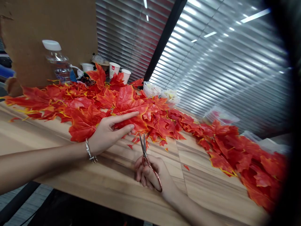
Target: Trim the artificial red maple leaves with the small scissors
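Observation:
A large red artificial maple leaf with yellow edges is in my left hand, pinched between the outstretched index finger and the thumb. My other fingers are hidden behind the hand. Below it, my right hand grips scissors with copper-coloured handles. Their blades point up and stand slightly apart, with the tips close to the leaf's lower edge. Whether the blades touch the leaf I cannot tell. A heap of similar red leaves lies around and behind my left hand.
More red leaves run along the right side of the wooden table. At the back stand a clear bottle, paper cups and plastic bags. Cardboard rises at the back left, with slatted blinds behind.

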The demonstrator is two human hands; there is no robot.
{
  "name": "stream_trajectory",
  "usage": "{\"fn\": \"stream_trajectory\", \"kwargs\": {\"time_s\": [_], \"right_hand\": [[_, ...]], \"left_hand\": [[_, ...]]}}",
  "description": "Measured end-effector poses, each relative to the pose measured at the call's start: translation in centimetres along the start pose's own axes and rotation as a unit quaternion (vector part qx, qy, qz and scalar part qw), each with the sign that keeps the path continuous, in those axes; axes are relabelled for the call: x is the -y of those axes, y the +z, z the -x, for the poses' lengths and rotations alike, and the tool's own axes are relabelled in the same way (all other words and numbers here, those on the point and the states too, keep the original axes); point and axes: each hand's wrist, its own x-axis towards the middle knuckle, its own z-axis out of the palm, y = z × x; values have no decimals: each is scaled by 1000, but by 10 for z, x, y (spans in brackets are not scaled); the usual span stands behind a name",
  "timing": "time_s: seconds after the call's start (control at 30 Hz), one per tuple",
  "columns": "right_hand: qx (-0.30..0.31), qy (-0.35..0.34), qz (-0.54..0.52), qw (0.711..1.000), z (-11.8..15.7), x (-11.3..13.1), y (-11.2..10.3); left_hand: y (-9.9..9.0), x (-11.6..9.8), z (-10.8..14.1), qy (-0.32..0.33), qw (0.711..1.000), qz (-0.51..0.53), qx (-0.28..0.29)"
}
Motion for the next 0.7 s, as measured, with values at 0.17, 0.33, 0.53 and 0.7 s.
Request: {"fn": "stream_trajectory", "kwargs": {"time_s": [0.17, 0.33, 0.53, 0.7], "right_hand": [[-24, 5, 6, 1000, 0, 0, 0], [-41, 31, -6, 999, 0, 3, 0], [-63, 54, -8, 997, -2, 7, 3], [-65, 60, -5, 996, -1, 5, 3]], "left_hand": [[2, 3, 3, 9, 999, -4, 48], [2, 4, 4, 6, 997, -24, 71], [2, 3, 6, 21, 997, -54, 56], [3, 4, 7, 27, 996, -73, 49]]}}
